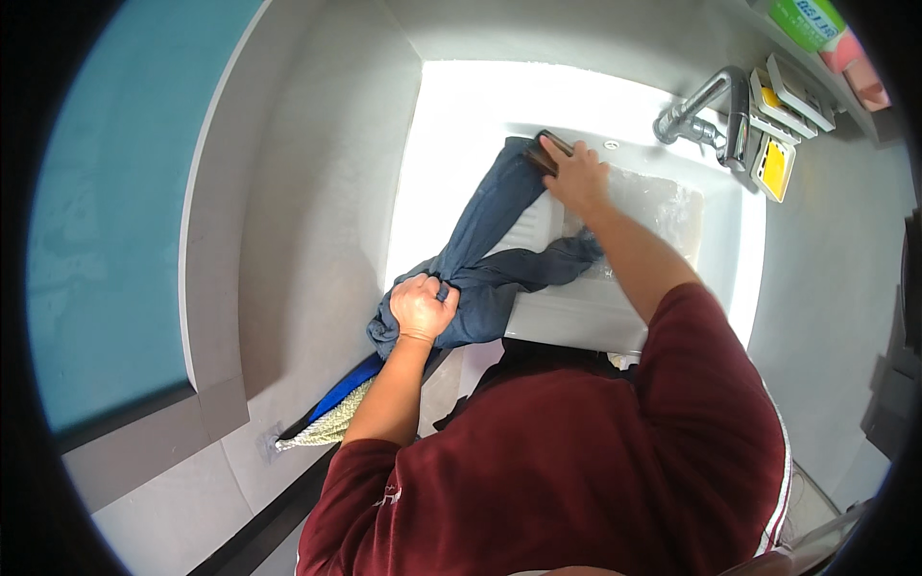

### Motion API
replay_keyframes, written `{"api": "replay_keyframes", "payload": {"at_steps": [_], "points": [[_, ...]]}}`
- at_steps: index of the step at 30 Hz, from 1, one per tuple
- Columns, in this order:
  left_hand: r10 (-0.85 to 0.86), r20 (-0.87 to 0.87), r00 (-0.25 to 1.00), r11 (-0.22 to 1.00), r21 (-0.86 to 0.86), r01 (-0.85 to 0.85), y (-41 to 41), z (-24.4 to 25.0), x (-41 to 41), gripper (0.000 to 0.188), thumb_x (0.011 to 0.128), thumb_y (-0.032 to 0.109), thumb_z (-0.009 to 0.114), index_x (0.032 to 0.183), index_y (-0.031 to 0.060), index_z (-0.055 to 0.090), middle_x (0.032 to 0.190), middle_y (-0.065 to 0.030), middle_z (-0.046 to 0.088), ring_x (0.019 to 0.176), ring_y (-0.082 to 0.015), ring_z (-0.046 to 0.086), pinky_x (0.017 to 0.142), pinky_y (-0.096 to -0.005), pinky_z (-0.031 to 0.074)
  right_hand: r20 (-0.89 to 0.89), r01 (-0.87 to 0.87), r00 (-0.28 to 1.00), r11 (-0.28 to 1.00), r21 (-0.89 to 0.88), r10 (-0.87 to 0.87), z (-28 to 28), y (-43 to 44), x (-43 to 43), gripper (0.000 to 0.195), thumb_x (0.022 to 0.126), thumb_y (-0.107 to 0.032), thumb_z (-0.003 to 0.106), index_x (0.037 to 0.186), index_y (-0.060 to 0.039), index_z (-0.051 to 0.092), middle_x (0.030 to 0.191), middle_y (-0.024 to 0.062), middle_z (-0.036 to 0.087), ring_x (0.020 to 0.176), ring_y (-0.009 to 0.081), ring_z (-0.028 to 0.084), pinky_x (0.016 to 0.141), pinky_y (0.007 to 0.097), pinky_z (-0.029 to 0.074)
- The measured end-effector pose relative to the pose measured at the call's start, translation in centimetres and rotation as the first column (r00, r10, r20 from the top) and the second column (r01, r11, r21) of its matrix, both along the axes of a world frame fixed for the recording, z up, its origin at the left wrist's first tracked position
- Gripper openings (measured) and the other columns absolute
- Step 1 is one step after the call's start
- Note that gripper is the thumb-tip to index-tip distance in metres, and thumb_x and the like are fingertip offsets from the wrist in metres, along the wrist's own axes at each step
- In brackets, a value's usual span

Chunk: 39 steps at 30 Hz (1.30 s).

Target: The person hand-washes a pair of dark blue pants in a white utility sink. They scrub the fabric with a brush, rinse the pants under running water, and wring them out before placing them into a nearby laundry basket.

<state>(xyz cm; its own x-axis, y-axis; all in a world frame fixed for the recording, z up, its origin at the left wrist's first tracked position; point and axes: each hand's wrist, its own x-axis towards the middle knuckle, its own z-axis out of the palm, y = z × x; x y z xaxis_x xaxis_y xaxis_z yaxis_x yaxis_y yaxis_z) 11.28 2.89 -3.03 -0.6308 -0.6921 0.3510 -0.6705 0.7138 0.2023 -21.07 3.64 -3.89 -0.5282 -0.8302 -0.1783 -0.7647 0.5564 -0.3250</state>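
Note:
Dark blue trousers [482, 209] lie wet across the washboard side of a white laundry sink [576, 309]. One leg stretches away to the back; the other trails into the water [655, 209] in the basin. My left hand [425, 306] is clenched on the bunched upper part of the trousers at the sink's left front. In my right hand is a brown scrubbing brush [556, 149], pressed against the far end of the stretched leg. My right hand [582, 176] covers part of the brush, and its bristles are hidden.
A chrome faucet [702, 119] rises at the back right. Soap trays with yellow inserts [774, 169] are fixed to the right wall, under a shelf with a green package [807, 21]. Towels [335, 417] hang at the left. A window ledge [216, 216] runs along the left.

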Motion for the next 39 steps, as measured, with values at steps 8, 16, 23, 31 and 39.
{"api": "replay_keyframes", "payload": {"at_steps": [8,16,23,31,39], "points": [[-0.036,-0.050,0.998,0.999,-0.001,0.036,0.0,0.1,0.0,0.023,0.065,0.019,0.071,0.056,0.0106,0.051,0.058,-0.0068,0.050,0.056,-0.0296,0.056,0.054,-0.0417,0.044,-0.074,-0.294,0.954,0.954,-0.057,0.289,-2.1,-0.5,2.4,0.079,0.074,-0.033,0.072,0.146,-0.0414,0.040,0.120,0.0136,0.053,0.107,0.0328,0.056,0.084,0.0534,0.046],[0.192,0.056,0.980,0.896,0.398,-0.198,0.2,4.6,-2.0,0.049,0.071,0.036,0.080,0.106,0.0059,0.064,0.085,-0.0161,0.070,0.080,-0.0354,0.068,0.070,-0.0413,0.054,0.184,-0.322,0.931,0.947,0.007,0.315,1.4,-4.4,-2.2,0.077,0.071,-0.027,0.075,0.138,-0.0037,0.046,0.113,0.0176,0.062,0.107,0.0329,0.060,0.090,0.0403,0.049],[0.121,0.282,0.952,0.805,0.533,-0.261,-0.7,6.1,-2.5,0.042,0.080,0.030,0.074,0.111,0.0045,0.063,0.098,-0.0147,0.070,0.095,-0.0346,0.066,0.084,-0.0408,0.053,0.207,-0.685,0.726,0.716,0.136,0.656,2.2,-7.5,2.2,0.066,0.066,-0.025,0.078,0.118,0.0004,0.048,0.113,0.0206,0.063,0.107,0.0370,0.061,0.090,0.0415,0.051],[0.163,0.022,0.986,0.904,0.398,-0.158,-0.5,8.5,-1.1,0.029,0.061,-0.004,0.070,0.075,0.0068,0.047,0.086,-0.0115,0.061,0.078,-0.0395,0.060,0.066,-0.0446,0.048,0.421,-0.388,0.778,0.884,-0.261,0.466,7.8,-7.8,-1.4,0.060,0.068,-0.015,0.076,0.116,-0.0002,0.044,0.098,0.0194,0.063,0.097,0.0309,0.064,0.083,0.0405,0.052],[-0.152,0.511,0.846,0.893,0.438,-0.103,-1.3,7.7,-0.6,0.056,0.073,0.008,0.067,0.129,0.0114,0.062,0.103,-0.0150,0.068,0.092,-0.0328,0.066,0.081,-0.0421,0.054,0.515,-0.363,0.781,0.928,-0.087,0.354,2.9,1.0,-2.6,0.062,0.067,-0.010,0.076,0.122,-0.0058,0.048,0.107,0.0152,0.062,0.103,0.0266,0.061,0.092,0.0377,0.048]]}}
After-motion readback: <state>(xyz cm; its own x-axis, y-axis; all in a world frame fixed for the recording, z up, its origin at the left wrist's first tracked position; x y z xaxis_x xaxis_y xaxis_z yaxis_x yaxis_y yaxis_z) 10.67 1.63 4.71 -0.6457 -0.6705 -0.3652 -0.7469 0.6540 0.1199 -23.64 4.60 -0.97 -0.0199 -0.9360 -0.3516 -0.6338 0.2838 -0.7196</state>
